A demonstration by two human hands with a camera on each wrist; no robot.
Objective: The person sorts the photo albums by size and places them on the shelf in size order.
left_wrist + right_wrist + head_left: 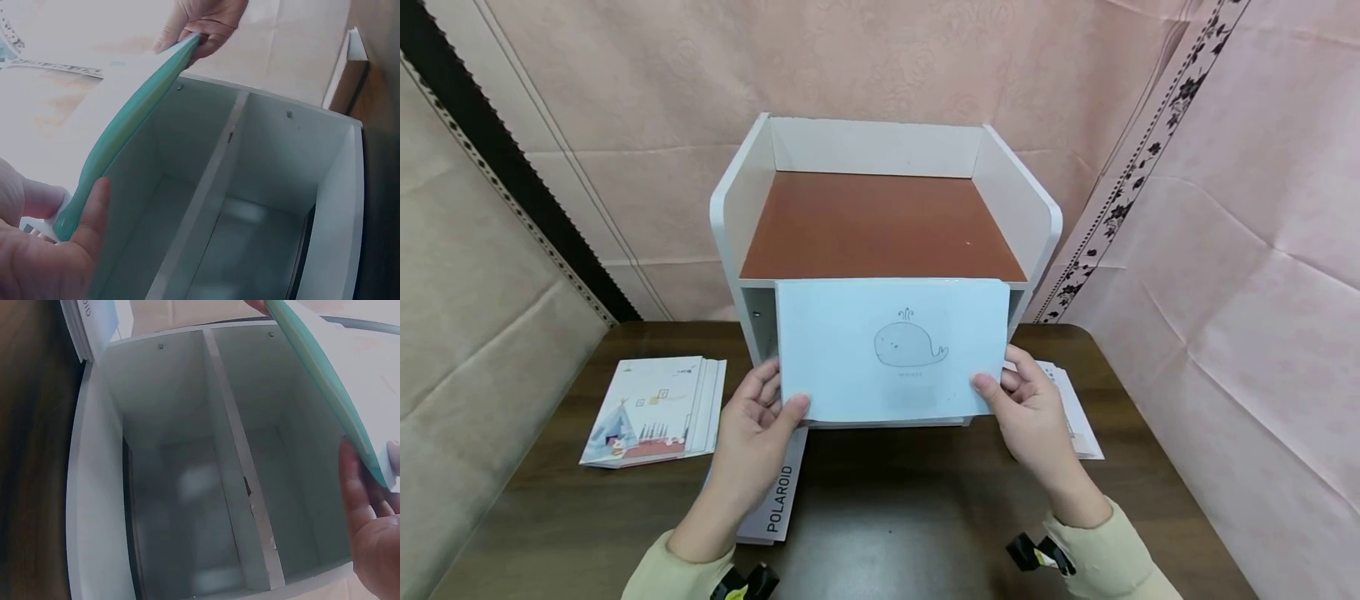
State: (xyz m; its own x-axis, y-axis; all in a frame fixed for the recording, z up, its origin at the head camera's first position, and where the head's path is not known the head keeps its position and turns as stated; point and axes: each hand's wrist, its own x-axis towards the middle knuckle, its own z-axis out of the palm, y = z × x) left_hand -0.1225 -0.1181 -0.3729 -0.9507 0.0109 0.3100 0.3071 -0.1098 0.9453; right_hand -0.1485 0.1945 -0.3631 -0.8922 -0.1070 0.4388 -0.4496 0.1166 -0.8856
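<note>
Both hands hold a light-blue notebook (842, 350) with a whale drawing on its cover, raised in front of a white two-compartment shelf (724, 208). My left hand (752, 442) pinches its lower left edge, thumb on the cover and fingers behind. At the opposite edge my right hand (1033, 421) pinches it the same way. The left wrist view shows the notebook's teal edge (134, 115) bowed slightly. Below it in that view, a divider (203, 181) separates the shelf's two compartments. In the right wrist view, the right hand (381, 544) grips one end of the notebook.
Several pale booklets (647, 408) lie in a fanned stack at the table's left. A book marked POLAROID (781, 492) lies partly behind the left forearm. White printed booklets (1081, 421) show past the right hand. The wooden table (887, 517) meets pink cloth walls (880, 58).
</note>
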